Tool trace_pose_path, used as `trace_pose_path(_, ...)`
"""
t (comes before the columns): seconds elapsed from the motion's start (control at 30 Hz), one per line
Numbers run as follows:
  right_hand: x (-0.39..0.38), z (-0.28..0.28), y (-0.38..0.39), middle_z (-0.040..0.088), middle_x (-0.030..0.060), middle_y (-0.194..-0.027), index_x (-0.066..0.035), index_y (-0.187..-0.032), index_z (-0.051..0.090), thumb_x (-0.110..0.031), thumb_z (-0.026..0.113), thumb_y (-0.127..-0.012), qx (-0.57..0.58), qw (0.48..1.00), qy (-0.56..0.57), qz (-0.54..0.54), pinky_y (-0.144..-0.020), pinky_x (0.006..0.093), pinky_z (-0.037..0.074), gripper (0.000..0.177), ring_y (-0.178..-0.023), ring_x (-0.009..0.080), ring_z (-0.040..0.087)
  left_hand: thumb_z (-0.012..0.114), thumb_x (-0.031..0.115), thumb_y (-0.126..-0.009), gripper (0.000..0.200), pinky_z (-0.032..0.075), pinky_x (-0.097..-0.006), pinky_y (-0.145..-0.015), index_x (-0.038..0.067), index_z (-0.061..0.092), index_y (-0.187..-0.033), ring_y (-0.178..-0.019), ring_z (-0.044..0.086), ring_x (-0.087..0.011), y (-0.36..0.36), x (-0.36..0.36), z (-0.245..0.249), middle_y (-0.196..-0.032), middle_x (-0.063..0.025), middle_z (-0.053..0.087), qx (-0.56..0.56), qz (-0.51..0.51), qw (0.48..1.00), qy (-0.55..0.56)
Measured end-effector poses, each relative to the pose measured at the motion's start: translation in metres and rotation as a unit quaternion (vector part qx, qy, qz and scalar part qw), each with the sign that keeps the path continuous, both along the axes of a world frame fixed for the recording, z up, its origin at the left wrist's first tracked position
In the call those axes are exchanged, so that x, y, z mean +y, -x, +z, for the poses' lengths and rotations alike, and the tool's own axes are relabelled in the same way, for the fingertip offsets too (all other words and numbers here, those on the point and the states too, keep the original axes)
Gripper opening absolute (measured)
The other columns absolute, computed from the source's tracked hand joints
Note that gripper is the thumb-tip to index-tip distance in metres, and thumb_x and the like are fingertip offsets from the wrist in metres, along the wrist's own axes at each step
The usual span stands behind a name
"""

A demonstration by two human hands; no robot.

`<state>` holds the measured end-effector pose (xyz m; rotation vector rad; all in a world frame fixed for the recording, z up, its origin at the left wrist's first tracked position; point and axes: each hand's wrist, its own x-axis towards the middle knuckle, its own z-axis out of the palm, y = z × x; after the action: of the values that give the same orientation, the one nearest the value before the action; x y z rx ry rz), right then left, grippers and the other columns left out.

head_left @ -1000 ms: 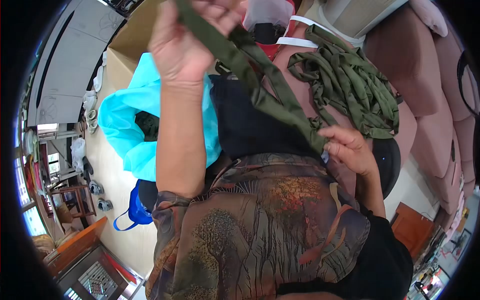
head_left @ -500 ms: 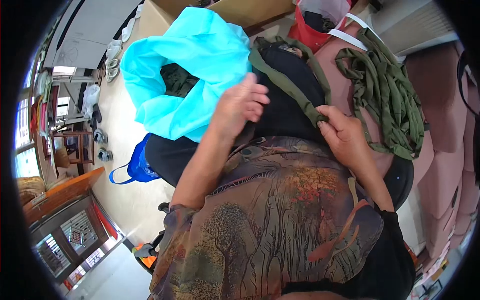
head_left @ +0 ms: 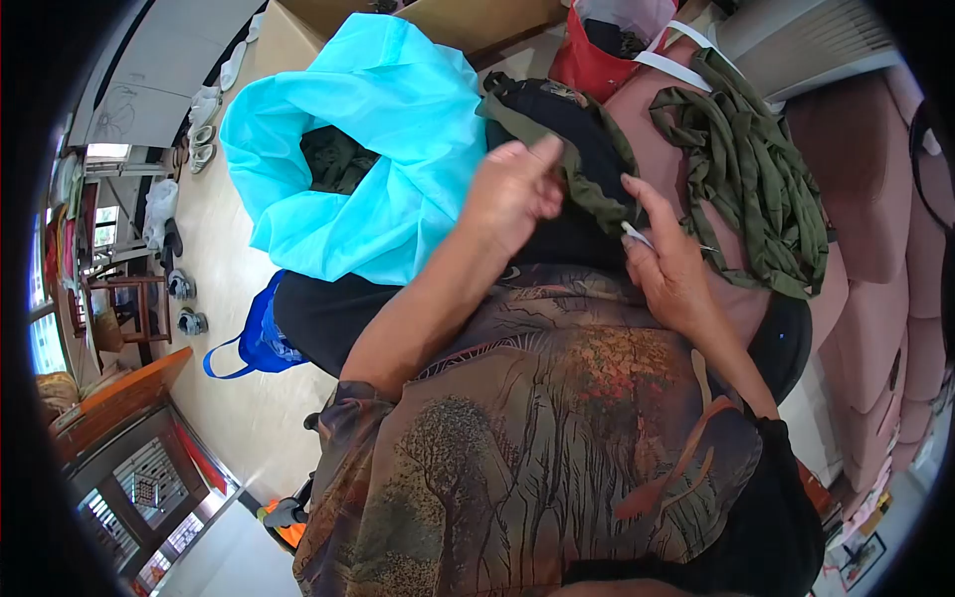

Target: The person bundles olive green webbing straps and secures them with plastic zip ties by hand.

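Observation:
A dark green fabric strip (head_left: 592,199) loops over the black cloth on my lap, its near end beside my right hand. Held at the thumb and fingers of my right hand (head_left: 673,264) is a small white piece (head_left: 637,235), whose kind I cannot tell. My left hand (head_left: 512,194) is raised over the strip's left side, fingers curled in and thumb toward the fabric; its fingertips are partly hidden and a little blurred. Left of it lies a bright turquoise cloth bag (head_left: 398,214), its mouth showing dark green fabric (head_left: 338,159) inside.
Long green fabric strips (head_left: 761,189) lie heaped on the pink sofa (head_left: 856,189) to the right. A red bag (head_left: 582,60) and a cardboard box (head_left: 477,25) stand ahead. At the left are a blue bag (head_left: 261,333) and shoes (head_left: 189,320) on the floor.
My left hand has moved right, to the strip. My right hand has lifted its index finger from the strip's end, and a white piece now shows there. The view has shifted slightly.

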<state>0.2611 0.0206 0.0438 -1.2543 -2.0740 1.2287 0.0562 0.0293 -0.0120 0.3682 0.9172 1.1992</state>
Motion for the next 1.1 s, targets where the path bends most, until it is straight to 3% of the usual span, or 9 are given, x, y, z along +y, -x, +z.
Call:
trace_pose_path(0.2, 0.011, -0.007, 0.004, 0.05, 0.0047, -0.059, -0.008, -0.14, 0.037, -0.001, 0.049, -0.092, 0.052, 0.997, 0.062, -0.003, -0.055, 0.0274, 0.042, 0.051, -0.054, 0.0138, 0.051, 0.064, 0.029, -0.092, 0.028, 0.044, -0.0226, -0.045, 0.002, 0.057, -0.091, -0.058, 0.058, -0.0118, -0.006, -0.012, 0.019, -0.08, -0.0091, 0.064, 0.133, -0.158, 0.978, 0.014)
trace_pose_path(0.23, 0.01, -0.009, 0.0, 0.05, 0.0042, -0.059, -0.008, -0.141, 0.036, -0.001, 0.049, -0.092, 0.06, 0.995, 0.076, -0.011, -0.055, 0.0268, 0.041, 0.051, -0.053, 0.0134, 0.051, 0.06, 0.04, -0.093, 0.037, 0.043, -0.0223, -0.043, 0.002, 0.057, -0.095, -0.056, 0.057, -0.0121, 0.011, -0.008, 0.018, -0.079, -0.0096, 0.064, 0.098, -0.053, 0.992, 0.06)
trace_pose_path(0.37, 0.007, -0.01, -0.009, 0.049, 0.0027, -0.058, -0.009, -0.141, 0.036, -0.002, 0.049, -0.092, 0.077, 0.994, 0.082, 0.005, -0.055, 0.0256, 0.04, 0.051, -0.053, 0.0116, 0.048, 0.058, 0.048, -0.093, 0.045, 0.035, -0.0217, -0.04, 0.002, 0.059, -0.094, -0.052, 0.053, -0.0108, 0.038, 0.017, 0.003, -0.075, -0.0069, 0.06, 0.041, 0.022, 0.998, 0.034)
trace_pose_path(0.57, 0.012, -0.012, -0.002, 0.049, 0.0027, -0.058, -0.01, -0.141, 0.036, -0.003, 0.05, -0.092, 0.059, 0.995, 0.079, -0.008, -0.056, 0.0262, 0.042, 0.052, -0.055, 0.0112, 0.05, 0.064, 0.029, -0.092, 0.024, 0.032, -0.0204, -0.04, 0.008, 0.056, -0.085, -0.049, 0.051, -0.011, 0.025, 0.025, -0.009, -0.066, -0.0039, 0.059, 0.015, -0.013, 0.999, 0.025)
trace_pose_path(0.7, 0.021, -0.018, 0.006, 0.056, 0.0037, -0.071, -0.009, -0.141, 0.036, -0.002, 0.054, -0.09, 0.106, 0.989, 0.099, -0.005, -0.058, 0.027, 0.044, 0.054, -0.06, 0.0113, 0.053, 0.063, 0.023, -0.093, 0.019, 0.033, -0.0207, -0.041, 0.008, 0.058, -0.083, -0.049, 0.051, -0.008, -0.02, 0.004, 0.008, -0.066, -0.002, 0.058, 0.016, -0.121, 0.992, 0.035)
trace_pose_path(0.87, 0.023, -0.01, -0.003, 0.061, 0.0053, -0.095, -0.006, -0.136, 0.042, -0.003, 0.061, -0.088, 0.154, 0.977, 0.149, 0.01, -0.076, 0.0245, 0.047, 0.052, -0.083, 0.0103, 0.058, 0.067, 0.023, -0.09, 0.023, 0.035, -0.0223, -0.04, 0.007, 0.056, -0.078, -0.048, 0.051, -0.0108, -0.012, 0.01, 0.002, -0.063, -0.0038, 0.058, -0.004, -0.069, 0.997, 0.028)
trace_pose_path(0.97, 0.03, -0.009, -0.016, 0.062, 0.0064, -0.104, -0.003, -0.131, 0.048, -0.005, 0.062, -0.088, 0.169, 0.972, 0.144, -0.083, -0.086, 0.0255, 0.046, 0.045, -0.097, 0.0112, 0.056, 0.068, 0.022, -0.089, 0.023, 0.033, -0.0224, -0.04, 0.007, 0.055, -0.077, -0.047, 0.051, -0.0117, -0.007, 0.015, 0.007, -0.062, -0.0048, 0.058, -0.011, -0.028, 0.999, 0.037)
trace_pose_path(1.03, 0.036, -0.009, -0.019, 0.059, 0.0069, -0.115, -0.001, -0.125, 0.053, -0.013, 0.063, -0.09, 0.147, 0.985, 0.041, -0.082, -0.086, 0.0282, 0.048, 0.039, -0.102, 0.015, 0.056, 0.068, 0.022, -0.089, 0.023, 0.034, -0.0226, -0.04, 0.007, 0.055, -0.077, -0.047, 0.051, -0.0117, -0.009, 0.015, 0.008, -0.062, -0.0048, 0.058, 0.001, -0.022, 0.999, 0.035)
trace_pose_path(1.1, 0.04, -0.01, -0.009, 0.063, 0.0104, -0.109, -0.002, -0.123, 0.054, -0.017, 0.064, -0.09, 0.156, 0.984, -0.064, -0.053, -0.081, 0.0302, 0.05, 0.038, -0.095, 0.0194, 0.06, 0.069, 0.022, -0.088, 0.024, 0.034, -0.0226, -0.04, 0.007, 0.055, -0.076, -0.048, 0.052, -0.0116, -0.014, 0.014, 0.006, -0.062, -0.0047, 0.058, 0.038, -0.025, 0.999, 0.021)
